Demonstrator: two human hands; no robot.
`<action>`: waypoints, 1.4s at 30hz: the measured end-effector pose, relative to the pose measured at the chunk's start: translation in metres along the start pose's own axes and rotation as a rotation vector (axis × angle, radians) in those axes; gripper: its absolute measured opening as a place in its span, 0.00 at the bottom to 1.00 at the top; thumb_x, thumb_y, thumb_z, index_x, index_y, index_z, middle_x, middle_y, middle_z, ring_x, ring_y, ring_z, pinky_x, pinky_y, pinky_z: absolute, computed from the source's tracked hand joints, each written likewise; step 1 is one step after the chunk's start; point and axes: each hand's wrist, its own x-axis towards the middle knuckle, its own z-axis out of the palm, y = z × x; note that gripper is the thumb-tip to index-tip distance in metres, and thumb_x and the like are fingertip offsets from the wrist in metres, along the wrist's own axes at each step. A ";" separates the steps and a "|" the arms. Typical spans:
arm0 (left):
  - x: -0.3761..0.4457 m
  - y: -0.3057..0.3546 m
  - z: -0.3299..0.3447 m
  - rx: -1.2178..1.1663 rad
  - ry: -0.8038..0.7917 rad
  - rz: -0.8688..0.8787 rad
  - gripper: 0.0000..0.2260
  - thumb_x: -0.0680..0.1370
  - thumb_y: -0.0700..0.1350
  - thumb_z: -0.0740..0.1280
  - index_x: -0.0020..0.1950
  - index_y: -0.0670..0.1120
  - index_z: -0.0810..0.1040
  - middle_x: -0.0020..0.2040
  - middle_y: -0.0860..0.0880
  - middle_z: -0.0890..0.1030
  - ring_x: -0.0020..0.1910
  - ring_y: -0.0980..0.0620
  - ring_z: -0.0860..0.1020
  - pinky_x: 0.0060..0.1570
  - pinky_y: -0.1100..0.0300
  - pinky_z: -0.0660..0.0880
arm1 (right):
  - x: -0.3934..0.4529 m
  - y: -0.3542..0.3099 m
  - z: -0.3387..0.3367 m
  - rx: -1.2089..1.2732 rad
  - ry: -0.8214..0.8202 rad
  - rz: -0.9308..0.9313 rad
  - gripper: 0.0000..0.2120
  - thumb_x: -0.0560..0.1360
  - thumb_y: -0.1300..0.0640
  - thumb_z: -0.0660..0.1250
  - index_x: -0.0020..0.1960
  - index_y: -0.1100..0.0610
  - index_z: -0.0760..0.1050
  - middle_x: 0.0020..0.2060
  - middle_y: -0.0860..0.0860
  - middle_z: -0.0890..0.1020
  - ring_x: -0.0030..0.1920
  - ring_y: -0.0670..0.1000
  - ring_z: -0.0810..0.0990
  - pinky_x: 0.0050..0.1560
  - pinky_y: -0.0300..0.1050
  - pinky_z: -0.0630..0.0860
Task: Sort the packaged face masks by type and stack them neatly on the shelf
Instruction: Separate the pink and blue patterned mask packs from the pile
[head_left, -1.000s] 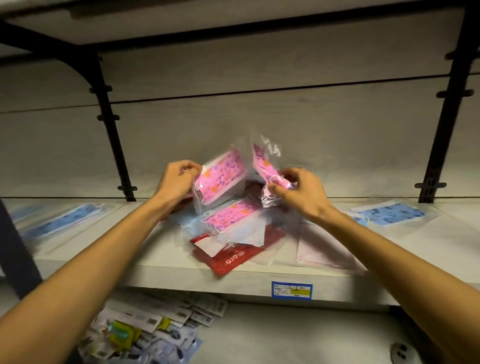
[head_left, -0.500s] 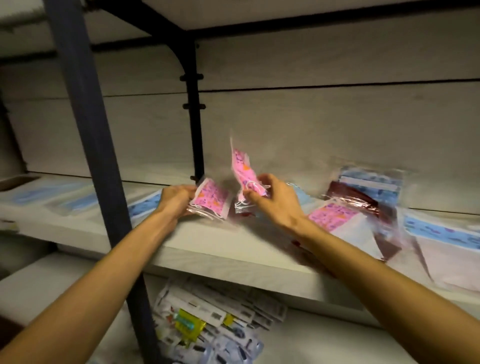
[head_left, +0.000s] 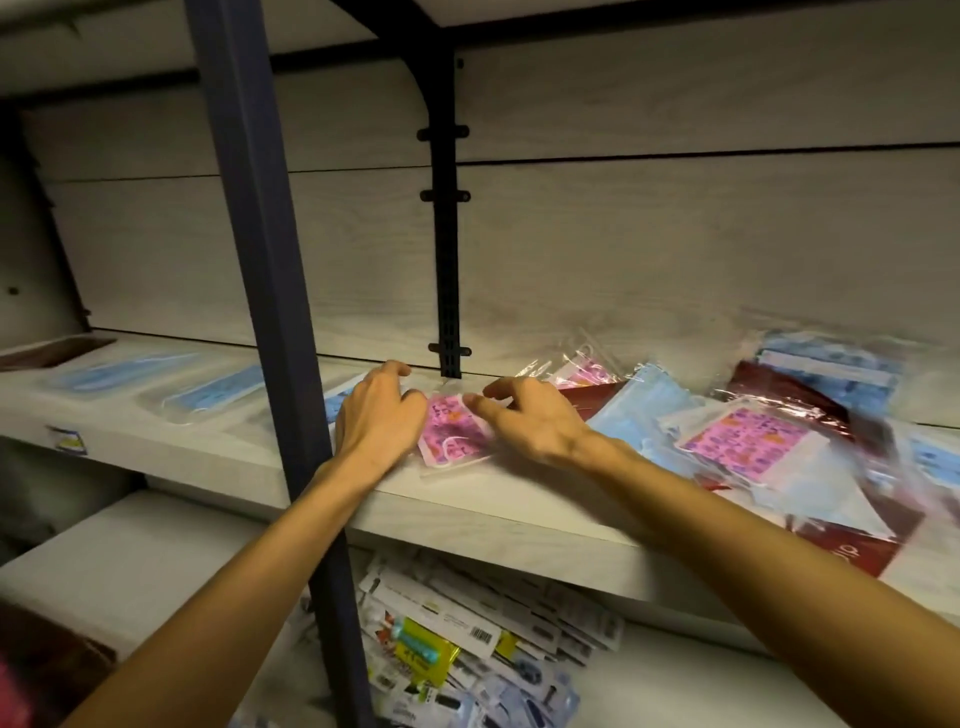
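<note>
Pale wood shelf (head_left: 218, 457) carries our sorting: blue mask packs (head_left: 208, 397) lie far left. Our left hand (head_left: 382, 415) rests its loose fingers on the pink mask pack (head_left: 452, 436), lying flat; our right hand (head_left: 530, 421) hovers spread beside it.

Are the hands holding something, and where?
Nothing is lifted. Both hands, left and right, rest on the pink mask pack lying on the shelf, one at each side.
</note>
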 end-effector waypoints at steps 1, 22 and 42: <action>0.000 0.002 0.002 -0.016 0.011 0.016 0.20 0.80 0.43 0.62 0.73 0.48 0.71 0.71 0.46 0.75 0.66 0.44 0.75 0.58 0.50 0.72 | 0.004 0.004 -0.001 -0.023 0.029 0.007 0.27 0.78 0.36 0.60 0.67 0.53 0.76 0.61 0.55 0.82 0.59 0.56 0.81 0.60 0.53 0.77; 0.007 0.024 0.015 0.252 -0.514 0.182 0.23 0.75 0.56 0.69 0.68 0.51 0.74 0.68 0.49 0.74 0.62 0.48 0.73 0.62 0.49 0.73 | -0.023 0.083 -0.041 -0.436 -0.144 -0.028 0.21 0.82 0.39 0.54 0.65 0.50 0.73 0.64 0.52 0.78 0.62 0.58 0.76 0.62 0.53 0.73; -0.002 0.176 0.108 -0.108 -0.618 0.269 0.12 0.73 0.51 0.56 0.34 0.48 0.73 0.34 0.48 0.77 0.35 0.46 0.74 0.37 0.56 0.69 | -0.135 0.141 -0.168 -0.501 0.100 0.112 0.29 0.81 0.40 0.58 0.79 0.50 0.61 0.77 0.52 0.65 0.75 0.56 0.65 0.74 0.54 0.63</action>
